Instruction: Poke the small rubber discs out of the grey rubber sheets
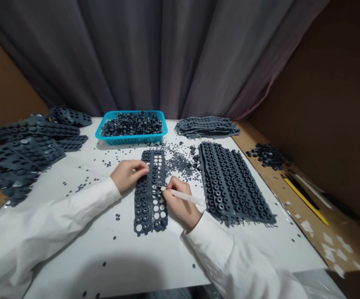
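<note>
A dark grey moulded rubber sheet (150, 195) lies lengthwise before me, with rows of raised rings and round holes that show white. At its upper left edge, my left hand (128, 173) is closed, thumb and forefinger on the sheet; the exact contact is partly hidden. My right hand (181, 203) grips a white pen-shaped tool (188, 196) like a pencil. The tool's dark, thin tip touches or hovers just over the holes in the sheet's right half; I cannot tell which.
A blue basket (98, 133) holds many small dark pieces. More ringed sheets (236, 182) lie at right, flat sheets (207, 126) behind them, and a heap of sheets (27, 145) at left. Small dark discs (181, 164) are scattered about. A yellow tool (306, 199) lies far right.
</note>
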`<action>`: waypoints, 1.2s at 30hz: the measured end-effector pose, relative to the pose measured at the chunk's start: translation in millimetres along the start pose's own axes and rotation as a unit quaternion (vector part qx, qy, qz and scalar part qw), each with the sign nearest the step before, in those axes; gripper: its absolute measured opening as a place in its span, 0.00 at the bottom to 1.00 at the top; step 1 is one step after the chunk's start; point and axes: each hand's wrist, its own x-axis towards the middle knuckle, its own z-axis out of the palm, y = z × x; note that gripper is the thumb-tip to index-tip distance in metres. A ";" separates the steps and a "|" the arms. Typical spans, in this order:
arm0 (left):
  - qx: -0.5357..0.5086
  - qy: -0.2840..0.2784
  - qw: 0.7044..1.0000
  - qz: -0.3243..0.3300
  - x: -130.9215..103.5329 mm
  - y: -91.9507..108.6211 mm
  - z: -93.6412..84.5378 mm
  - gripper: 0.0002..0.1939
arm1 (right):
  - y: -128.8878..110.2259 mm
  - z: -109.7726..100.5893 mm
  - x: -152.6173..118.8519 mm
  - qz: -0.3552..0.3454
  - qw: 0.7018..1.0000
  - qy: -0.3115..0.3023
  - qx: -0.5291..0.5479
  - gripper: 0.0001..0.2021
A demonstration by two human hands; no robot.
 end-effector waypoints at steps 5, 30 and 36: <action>-0.289 0.022 0.934 -0.211 -1.4 1.4 -10.6 0.16 | -0.2 0.2 -2.1 0.003 0.999 0.010 0.051 0.05; -0.374 -0.069 0.893 -0.243 14.3 10.7 10.2 0.08 | 10.1 4.7 9.8 0.031 0.996 0.017 0.085 0.02; 0.043 -0.170 0.984 -0.008 17.0 15.7 13.7 0.08 | 3.6 3.4 12.7 0.002 0.999 0.017 0.041 0.05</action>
